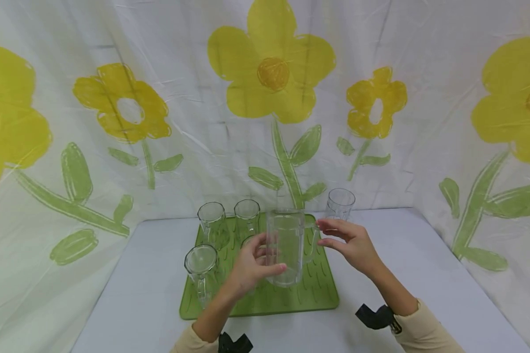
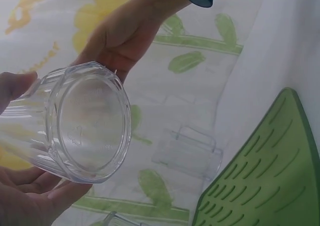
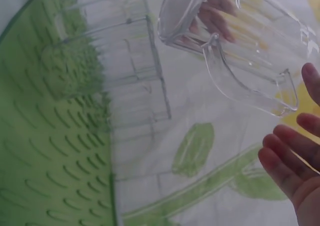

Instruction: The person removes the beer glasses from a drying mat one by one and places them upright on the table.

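Note:
A clear mug is held upright above the green ribbed mat, its handle turned to the right. My left hand grips its body, with the thumb across the near side. In the left wrist view, the base of the mug faces the camera. Just beside the handle is my right hand; in the right wrist view its fingers are spread and apart from the handle. Several clear mugs stand on the left half of the mat, one partly hidden behind my left hand.
One more clear mug stands at the back right of the white table, off the mat. A white curtain with yellow flowers hangs along the back and both sides.

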